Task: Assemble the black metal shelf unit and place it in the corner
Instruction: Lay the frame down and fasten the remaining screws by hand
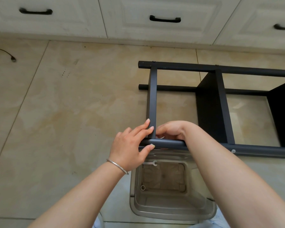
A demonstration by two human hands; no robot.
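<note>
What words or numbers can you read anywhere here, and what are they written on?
None. No word, number, label or sign can be read in this picture.
The black shelf frame shows plain metal.
The clear plastic bin and the small wrench lying in it bear no marking that can be read.
The white cabinet doors and the floor tiles are plain too.

Tiled floor (pixel 72 112) bears shelf frame (pixel 220 69), clear bin (pixel 171 209).
</note>
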